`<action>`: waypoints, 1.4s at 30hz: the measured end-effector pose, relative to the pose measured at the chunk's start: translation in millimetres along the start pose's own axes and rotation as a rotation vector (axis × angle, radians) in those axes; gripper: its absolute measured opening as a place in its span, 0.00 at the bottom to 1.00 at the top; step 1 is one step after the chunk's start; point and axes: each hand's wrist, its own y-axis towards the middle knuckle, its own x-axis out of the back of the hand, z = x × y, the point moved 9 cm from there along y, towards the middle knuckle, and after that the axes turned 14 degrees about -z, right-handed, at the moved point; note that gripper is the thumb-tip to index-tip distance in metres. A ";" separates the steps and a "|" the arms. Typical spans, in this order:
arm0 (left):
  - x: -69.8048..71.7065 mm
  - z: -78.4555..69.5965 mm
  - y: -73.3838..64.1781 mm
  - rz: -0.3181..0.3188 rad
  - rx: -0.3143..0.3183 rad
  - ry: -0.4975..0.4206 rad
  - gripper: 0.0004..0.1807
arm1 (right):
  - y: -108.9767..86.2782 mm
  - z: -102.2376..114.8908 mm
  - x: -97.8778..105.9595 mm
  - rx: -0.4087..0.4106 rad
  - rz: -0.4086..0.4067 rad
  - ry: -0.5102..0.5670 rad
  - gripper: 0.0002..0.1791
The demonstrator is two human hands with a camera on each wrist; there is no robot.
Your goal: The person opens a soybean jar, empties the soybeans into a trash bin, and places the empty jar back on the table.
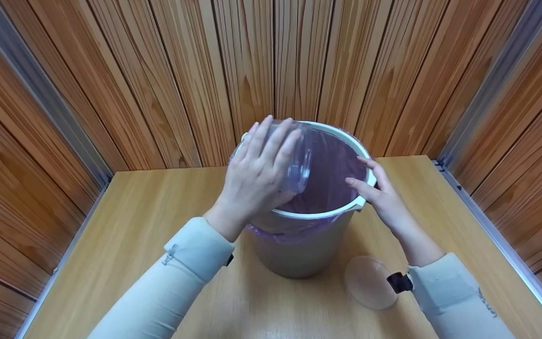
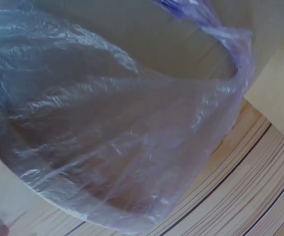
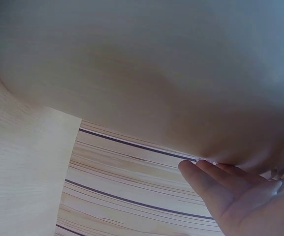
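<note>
A clear round plastic container (image 1: 301,162) is tipped on its side over the mouth of a grey trash bin (image 1: 299,256). My left hand (image 1: 258,174) holds it from behind, fingers spread over its base. A thin purple garbage bag (image 1: 330,174) lines the bin and folds down outside under the white rim. At the right handle, my right hand (image 1: 386,195) grips the rim with the thumb inside. In the right wrist view, its other fingers (image 3: 208,187) lie along the outer wall. The wrinkled bag overhang fills much of the left wrist view.
A clear round lid (image 1: 370,283) lies on the wooden table (image 1: 158,235), in front of the bin and partly behind the right wrist's black strap. Wood-plank walls (image 1: 243,56) stand at the back and on both sides, with metal strips at the corners.
</note>
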 end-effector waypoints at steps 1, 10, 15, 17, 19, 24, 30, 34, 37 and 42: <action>1.1 2.7 -0.1 -0.006 0.034 -0.021 0.50 | 0.1 0.2 0.6 -0.001 -0.004 -0.001 0.35; 27.8 29.1 -11.2 -0.190 0.380 -0.224 0.60 | -0.2 1.6 -0.2 -0.022 -0.015 0.020 0.35; 38.3 37.5 -22.7 -0.196 0.565 -0.282 0.64 | 0.2 0.6 0.9 -0.024 -0.020 0.004 0.36; 42.9 39.1 -27.5 -0.191 0.627 -0.309 0.65 | 0.5 -0.1 1.9 -0.024 -0.025 -0.009 0.37; 47.7 40.1 -32.9 -0.191 0.682 -0.341 0.65 | 0.8 -1.1 3.0 -0.025 -0.030 -0.024 0.38; 61.9 40.1 -49.3 -0.210 0.800 -0.424 0.65 | 0.5 -2.8 3.8 -0.031 -0.028 -0.038 0.38; 72.6 35.9 -71.1 -0.226 0.909 -0.559 0.62 | 0.0 -3.5 4.3 -0.033 -0.027 -0.051 0.37; 78.2 33.5 -84.3 -0.227 0.945 -0.567 0.62 | 0.6 -3.4 3.2 -0.028 -0.020 -0.048 0.37; 83.3 32.3 -94.8 -0.231 0.959 -0.550 0.62 | 1.3 -4.0 2.4 -0.033 -0.017 -0.046 0.37; 92.6 33.0 -115.0 -0.249 0.999 -0.532 0.62 | 2.0 -4.7 3.3 -0.038 -0.021 -0.056 0.37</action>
